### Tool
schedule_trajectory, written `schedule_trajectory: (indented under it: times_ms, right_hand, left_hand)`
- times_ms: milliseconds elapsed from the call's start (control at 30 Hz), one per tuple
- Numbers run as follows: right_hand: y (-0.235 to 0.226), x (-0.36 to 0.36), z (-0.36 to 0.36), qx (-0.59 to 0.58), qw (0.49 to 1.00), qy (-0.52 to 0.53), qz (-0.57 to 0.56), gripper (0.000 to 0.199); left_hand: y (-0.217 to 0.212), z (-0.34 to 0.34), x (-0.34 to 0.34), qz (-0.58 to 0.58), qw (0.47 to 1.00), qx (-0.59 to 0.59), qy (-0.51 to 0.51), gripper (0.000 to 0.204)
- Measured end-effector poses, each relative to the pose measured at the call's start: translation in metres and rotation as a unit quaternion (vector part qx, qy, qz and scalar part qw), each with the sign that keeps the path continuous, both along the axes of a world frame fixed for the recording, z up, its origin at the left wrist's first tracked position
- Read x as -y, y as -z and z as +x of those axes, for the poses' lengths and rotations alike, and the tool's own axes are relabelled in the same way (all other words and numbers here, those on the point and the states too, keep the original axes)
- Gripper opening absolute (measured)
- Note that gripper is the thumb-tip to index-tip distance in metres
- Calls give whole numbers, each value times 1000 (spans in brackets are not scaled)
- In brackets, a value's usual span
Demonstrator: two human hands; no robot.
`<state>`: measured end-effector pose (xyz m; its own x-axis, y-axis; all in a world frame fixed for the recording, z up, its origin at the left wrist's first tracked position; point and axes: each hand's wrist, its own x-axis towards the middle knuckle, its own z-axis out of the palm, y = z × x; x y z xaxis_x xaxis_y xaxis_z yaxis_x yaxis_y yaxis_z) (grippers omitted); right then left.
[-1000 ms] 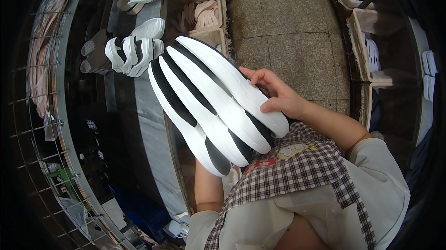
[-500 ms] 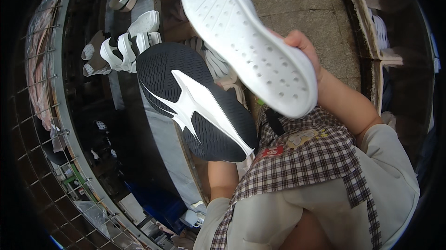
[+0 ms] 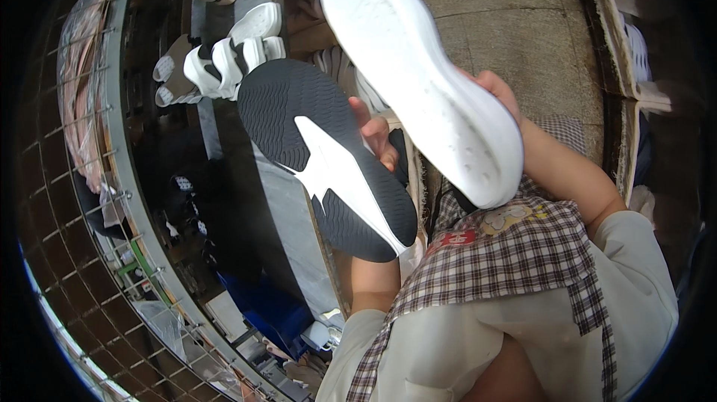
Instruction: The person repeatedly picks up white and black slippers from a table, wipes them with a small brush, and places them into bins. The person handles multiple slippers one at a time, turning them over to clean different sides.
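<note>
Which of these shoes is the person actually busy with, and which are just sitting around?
In hand:
- dark-soled shoe, held sole-up by the left hand
- white-soled shoe, held sole-up by the right hand

Lying about:
- white sandals on the shelf
- wire rack
- cardboard boxes on the pavement

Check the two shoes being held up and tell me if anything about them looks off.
The soles do not match. The left hand holds a shoe with a dark ridged sole bearing a white patch; the right hand holds a shoe with a plain white sole, lightly speckled. No visible tears or cracks.
</note>
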<state>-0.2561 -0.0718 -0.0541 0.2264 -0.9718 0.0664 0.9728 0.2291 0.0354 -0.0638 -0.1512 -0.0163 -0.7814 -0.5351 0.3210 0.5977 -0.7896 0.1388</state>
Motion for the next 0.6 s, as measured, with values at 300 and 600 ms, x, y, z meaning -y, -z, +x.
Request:
schedule_trajectory:
  times_ms: [300, 600]
  right_hand:
    - [-9, -2, -4, -282, 959, 29, 8, 80]
    - [21, -2, 5, -29, 999, -20, 22, 71]
  left_hand:
    - [-3, 16, -3, 42, 993, 109, -23, 61]
    - [10, 12, 11, 97, 992, 77, -15, 59]
